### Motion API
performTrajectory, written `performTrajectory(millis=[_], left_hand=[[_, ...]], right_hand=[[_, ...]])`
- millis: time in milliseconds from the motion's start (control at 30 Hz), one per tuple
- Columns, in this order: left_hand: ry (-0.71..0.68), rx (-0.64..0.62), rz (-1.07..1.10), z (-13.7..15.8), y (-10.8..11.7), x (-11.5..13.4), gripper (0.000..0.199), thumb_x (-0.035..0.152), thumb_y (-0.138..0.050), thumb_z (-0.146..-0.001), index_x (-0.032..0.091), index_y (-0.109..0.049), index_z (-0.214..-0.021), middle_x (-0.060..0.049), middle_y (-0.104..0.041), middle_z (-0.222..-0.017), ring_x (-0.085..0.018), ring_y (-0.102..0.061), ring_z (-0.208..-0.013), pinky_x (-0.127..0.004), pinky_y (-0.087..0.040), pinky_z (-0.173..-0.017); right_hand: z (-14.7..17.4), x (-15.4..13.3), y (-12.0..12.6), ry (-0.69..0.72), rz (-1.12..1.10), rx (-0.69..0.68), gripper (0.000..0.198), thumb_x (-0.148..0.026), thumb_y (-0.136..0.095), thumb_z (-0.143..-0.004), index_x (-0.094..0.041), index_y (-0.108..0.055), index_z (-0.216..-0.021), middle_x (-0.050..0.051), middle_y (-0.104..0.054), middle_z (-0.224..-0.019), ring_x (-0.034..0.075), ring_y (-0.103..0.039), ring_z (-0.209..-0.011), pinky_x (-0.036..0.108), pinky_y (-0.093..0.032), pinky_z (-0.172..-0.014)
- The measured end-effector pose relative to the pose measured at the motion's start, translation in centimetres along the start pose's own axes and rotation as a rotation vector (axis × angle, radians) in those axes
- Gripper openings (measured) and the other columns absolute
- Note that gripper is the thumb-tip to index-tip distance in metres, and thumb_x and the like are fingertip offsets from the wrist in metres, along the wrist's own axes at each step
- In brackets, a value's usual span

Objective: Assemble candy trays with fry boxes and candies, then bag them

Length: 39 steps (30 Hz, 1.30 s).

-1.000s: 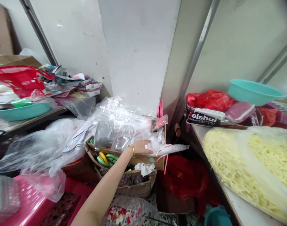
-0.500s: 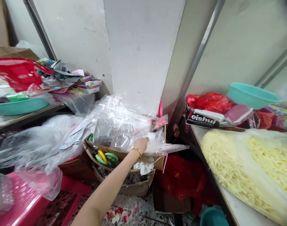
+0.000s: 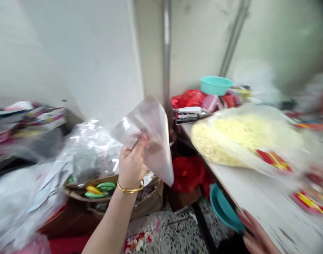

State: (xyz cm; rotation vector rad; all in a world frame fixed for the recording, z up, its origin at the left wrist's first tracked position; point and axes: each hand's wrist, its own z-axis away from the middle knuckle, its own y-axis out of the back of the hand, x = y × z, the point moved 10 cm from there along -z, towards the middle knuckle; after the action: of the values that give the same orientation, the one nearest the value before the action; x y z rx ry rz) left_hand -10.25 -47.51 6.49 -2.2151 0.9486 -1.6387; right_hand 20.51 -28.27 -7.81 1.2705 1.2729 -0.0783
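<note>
My left hand (image 3: 133,164), with a gold bangle at the wrist, pinches a clear plastic bag (image 3: 160,151) between thumb and fingers. The bag is held up flat above a cardboard box (image 3: 157,195). Other clear plastic packaging (image 3: 95,141) lies piled on that box, to the left of my hand. At the lower right, my right hand (image 3: 256,233) is partly in view and blurred, beside the edge of the white table (image 3: 256,187). Its fingers look stretched out and apart, with nothing visible in them.
A bag of pale yellow strips (image 3: 225,141) lies on the table, with a turquoise basin (image 3: 216,85) and red plastic bags (image 3: 189,99) behind. A teal basin (image 3: 222,208) sits below the table edge. Yellow and green rings (image 3: 100,188) show in the box.
My left hand has lifted the clear plastic bag up from the pile in the box. The view has turned right, and my right hand has come into sight.
</note>
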Motion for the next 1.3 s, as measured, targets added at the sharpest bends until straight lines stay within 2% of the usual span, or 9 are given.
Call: performTrajectory(millis=[100,233,433,600,833,933,1033,1167,1300], left_hand=[[0.299,-0.107,0.166,6.8,-8.2,-6.1,0.022,0.024,-0.077,-0.066,0.019,-0.068,-0.086,0.002,-0.070,-0.081,-0.010,-0.066,-0.076,-0.020,-0.054,-0.073],[0.637,-0.208,0.288,17.2,-16.8,-15.5,0.027,0.024,-0.076,-0.067,0.019,-0.067,-0.092,0.001,-0.071,-0.088,-0.012,-0.067,-0.084,-0.023,-0.054,-0.079],[0.987,-0.248,0.184,31.9,-22.5,-26.9,0.016,0.021,-0.070,-0.074,0.013,-0.065,-0.087,-0.002,-0.070,-0.081,-0.012,-0.067,-0.074,-0.023,-0.054,-0.070],[1.056,-0.302,-0.034,39.8,-23.1,-32.7,0.012,0.023,-0.062,-0.080,0.013,-0.063,-0.087,-0.005,-0.069,-0.088,-0.012,-0.066,-0.084,-0.025,-0.053,-0.081],[0.871,-0.504,-0.337,40.5,-22.8,-36.2,0.028,0.035,-0.055,-0.084,0.013,-0.058,-0.100,-0.009,-0.066,-0.102,-0.017,-0.062,-0.103,-0.031,-0.050,-0.091],[0.845,-0.518,-0.396,39.6,-22.5,-36.9,0.029,0.037,-0.054,-0.083,0.012,-0.058,-0.098,-0.008,-0.066,-0.097,-0.017,-0.062,-0.099,-0.031,-0.050,-0.089],[0.843,-0.578,-0.461,38.7,-22.3,-37.0,0.034,0.041,-0.054,-0.083,0.011,-0.055,-0.101,-0.010,-0.065,-0.099,-0.019,-0.063,-0.094,-0.033,-0.051,-0.085],[0.673,-0.728,-0.505,36.1,-22.9,-34.1,0.056,0.046,-0.053,-0.084,0.018,-0.037,-0.129,-0.013,-0.051,-0.130,-0.022,-0.052,-0.118,-0.035,-0.045,-0.097],[0.123,-0.747,-0.719,32.2,-24.3,-27.4,0.071,0.044,-0.057,-0.083,0.023,-0.021,-0.140,-0.011,-0.027,-0.147,-0.024,-0.026,-0.137,-0.037,-0.025,-0.112]], right_hand=[[2.6,1.9,0.7,-0.181,-0.270,0.044,0.062,-0.075,-0.040,-0.075,-0.043,-0.048,-0.127,0.005,-0.062,-0.118,0.028,-0.059,-0.107,0.047,-0.054,-0.075],[5.1,6.2,4.0,-0.412,-1.163,0.196,0.058,-0.066,-0.048,-0.079,-0.028,-0.055,-0.121,0.008,-0.060,-0.121,0.028,-0.061,-0.102,0.047,-0.051,-0.081],[13.9,17.2,16.6,-0.584,-0.837,0.769,0.032,-0.048,-0.071,-0.070,-0.021,-0.065,-0.087,0.000,-0.064,-0.075,0.016,-0.057,-0.068,0.026,-0.047,-0.059],[18.5,25.0,19.2,-0.713,-0.647,0.852,0.043,-0.061,-0.065,-0.066,-0.018,-0.058,-0.067,-0.002,-0.055,-0.058,0.013,-0.047,-0.051,0.025,-0.037,-0.047],[19.5,28.8,19.8,-0.735,-0.463,0.840,0.044,-0.047,-0.072,-0.062,-0.018,-0.060,-0.094,-0.001,-0.056,-0.069,0.014,-0.046,-0.055,0.030,-0.040,-0.055],[19.8,26.9,24.1,-0.589,-0.013,0.773,0.051,-0.040,-0.063,-0.074,-0.020,-0.053,-0.120,0.010,-0.056,-0.107,0.023,-0.053,-0.086,0.040,-0.044,-0.079],[22.8,25.5,29.2,-0.506,0.510,0.693,0.034,-0.040,-0.051,-0.084,-0.019,-0.059,-0.109,0.014,-0.053,-0.113,0.029,-0.047,-0.104,0.046,-0.038,-0.088],[30.0,27.8,33.7,-0.691,0.909,0.505,0.042,-0.056,-0.051,-0.082,-0.018,-0.063,-0.094,0.017,-0.058,-0.098,0.031,-0.049,-0.090,0.042,-0.035,-0.070],[33.3,29.4,32.1,-0.701,0.989,0.225,0.039,-0.058,-0.051,-0.081,-0.020,-0.061,-0.078,0.016,-0.061,-0.088,0.029,-0.050,-0.082,0.040,-0.032,-0.064]])
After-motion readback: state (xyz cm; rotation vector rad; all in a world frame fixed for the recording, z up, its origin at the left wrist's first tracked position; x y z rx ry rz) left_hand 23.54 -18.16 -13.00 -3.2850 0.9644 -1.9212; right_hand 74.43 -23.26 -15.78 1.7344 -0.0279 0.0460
